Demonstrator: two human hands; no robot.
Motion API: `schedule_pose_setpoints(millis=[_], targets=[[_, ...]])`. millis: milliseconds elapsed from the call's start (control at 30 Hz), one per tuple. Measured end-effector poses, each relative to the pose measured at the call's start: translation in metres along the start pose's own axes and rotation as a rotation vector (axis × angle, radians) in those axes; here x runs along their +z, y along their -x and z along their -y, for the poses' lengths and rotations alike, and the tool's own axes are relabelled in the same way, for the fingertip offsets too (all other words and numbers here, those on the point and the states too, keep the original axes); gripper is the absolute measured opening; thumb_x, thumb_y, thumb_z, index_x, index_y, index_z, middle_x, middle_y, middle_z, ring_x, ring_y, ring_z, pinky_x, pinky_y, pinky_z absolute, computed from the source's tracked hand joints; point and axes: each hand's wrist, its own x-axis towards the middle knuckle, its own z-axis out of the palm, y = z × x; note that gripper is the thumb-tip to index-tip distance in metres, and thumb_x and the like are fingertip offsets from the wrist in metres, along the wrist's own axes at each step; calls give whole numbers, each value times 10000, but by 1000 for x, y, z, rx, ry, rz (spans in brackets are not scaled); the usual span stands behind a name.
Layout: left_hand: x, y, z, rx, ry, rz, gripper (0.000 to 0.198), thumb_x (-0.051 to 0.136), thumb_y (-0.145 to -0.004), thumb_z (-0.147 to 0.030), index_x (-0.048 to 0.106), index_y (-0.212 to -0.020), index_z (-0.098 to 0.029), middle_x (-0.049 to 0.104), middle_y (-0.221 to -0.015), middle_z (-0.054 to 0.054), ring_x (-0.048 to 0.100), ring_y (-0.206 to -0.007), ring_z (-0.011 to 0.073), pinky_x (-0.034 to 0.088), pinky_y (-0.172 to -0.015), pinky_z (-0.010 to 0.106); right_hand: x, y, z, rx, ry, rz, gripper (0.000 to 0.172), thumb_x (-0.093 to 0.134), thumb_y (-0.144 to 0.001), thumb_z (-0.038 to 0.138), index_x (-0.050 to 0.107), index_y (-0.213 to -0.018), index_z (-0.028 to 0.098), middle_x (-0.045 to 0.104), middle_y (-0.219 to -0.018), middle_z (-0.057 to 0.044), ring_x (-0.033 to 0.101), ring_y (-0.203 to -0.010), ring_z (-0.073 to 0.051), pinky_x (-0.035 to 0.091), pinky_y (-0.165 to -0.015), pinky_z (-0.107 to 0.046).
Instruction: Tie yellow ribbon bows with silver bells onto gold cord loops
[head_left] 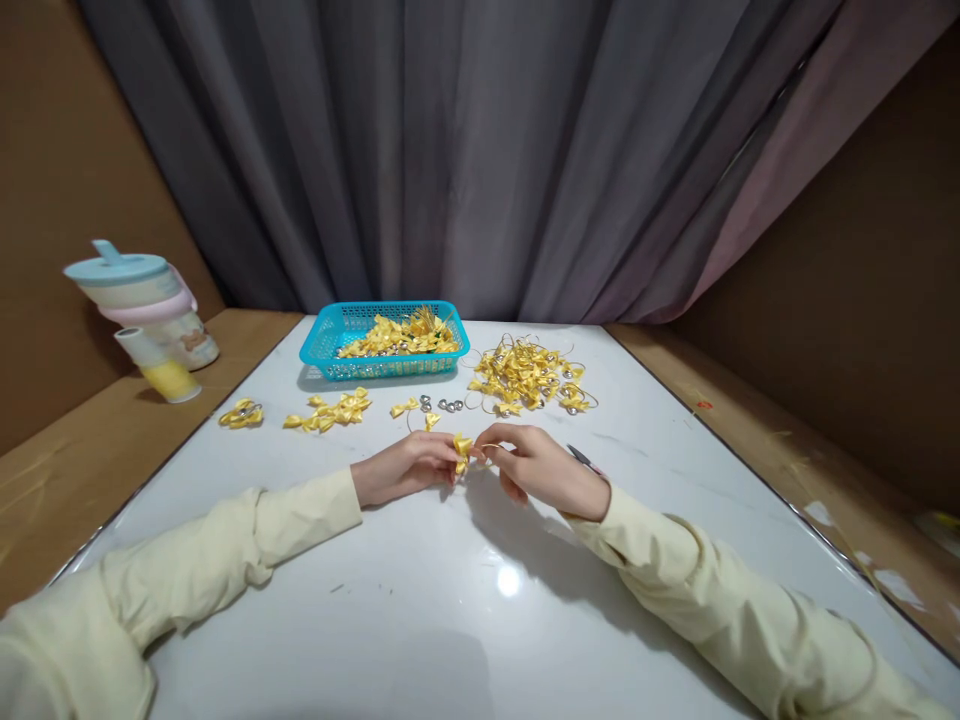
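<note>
Between the thumb and fingers of my left hand [409,467] is a small yellow ribbon bow [462,446], held above the white table [420,620]. My right hand [546,470] is closed in a pinch on a thin gold cord [491,447] beside the bow; where the cord meets the bow is too small to make out. Just beyond my left hand lie a few loose yellow bows [405,407] and several small silver bells or beads [450,405]. A pair of dark-bladed scissors or snips [583,459] is partly hidden behind my right wrist.
A blue plastic basket [322,358] of yellow bows stands at the back. Right of it is a heap of corded bows [525,372]; smaller bow piles [334,410] lie left. A lidded cup [154,300] and a yellow-white roll [166,372] stand on the left ledge.
</note>
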Motion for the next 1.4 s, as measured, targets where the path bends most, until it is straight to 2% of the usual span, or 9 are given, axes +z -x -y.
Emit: schedule_pose_setpoints(millis=[100, 167, 300, 500, 633, 867, 1067, 1400], targets=[[0, -1, 0, 15, 35, -32, 38, 644, -667, -144, 653, -697, -122, 563, -715, 41, 502, -671, 120, 411, -663, 229, -4, -2, 3, 145, -343, 147, 63, 430, -847, 200, 474, -829, 157, 590, -544, 23, 436, -310, -57, 353, -309, -167], [-1, -2, 0, 15, 68, -44, 37, 647, -664, -140, 651, -697, -123, 562, -710, 38, 504, -668, 119, 413, -658, 228, -6, -2, 5, 165, -427, 185, 46, 454, -842, 206, 451, -838, 161, 624, -601, 5, 466, -329, -60, 388, -307, -170], [-2, -3, 1, 24, 114, -71, 69, 645, -670, -138, 662, -734, -117, 568, -723, 37, 502, -672, 112, 409, -658, 223, -8, -1, 5, 154, -470, 175, 105, 530, -803, 196, 444, -851, 161, 643, -649, -5, 511, -364, -68, 461, -326, -189], [-1, -2, 0, 11, 108, -95, 141, 653, -652, -148, 674, -785, -106, 574, -714, 38, 501, -664, 115, 400, -656, 229, -4, -5, -4, 117, -530, 161, 223, 616, -722, 171, 435, -852, 166, 610, -531, 46, 518, -365, -75, 489, -354, -196], [0, -2, 0, 33, 85, -84, 57, 636, -640, -150, 661, -669, -108, 566, -702, 43, 488, -655, 122, 403, -663, 242, -8, -6, -2, 151, -541, 144, 232, 608, -668, 149, 450, -837, 161, 594, -471, 45, 479, -326, -76, 431, -312, -178], [-1, 0, 0, 18, -39, -73, 67, 628, -659, -176, 650, -617, -128, 542, -684, 43, 466, -686, 137, 385, -693, 241, -8, -9, -2, 297, -769, 164, 285, 562, -584, 145, 417, -827, 178, 569, -422, 48, 364, -277, -63, 341, -268, -173], [0, 0, 0, 26, -74, -73, 153, 662, -644, -191, 602, -511, -145, 504, -601, 22, 449, -648, 139, 372, -661, 242, -7, -12, -7, 285, -787, 182, 268, 570, -587, 156, 417, -806, 182, 565, -425, 51, 361, -278, -65, 330, -271, -177], [1, 0, 0, 44, -93, -37, 153, 646, -682, -171, 635, -534, -135, 519, -594, 24, 451, -639, 129, 374, -649, 223, -11, -14, -7, 285, -749, 194, 313, 601, -570, 164, 402, -811, 189, 570, -428, 52, 359, -275, -60, 327, -265, -169]])
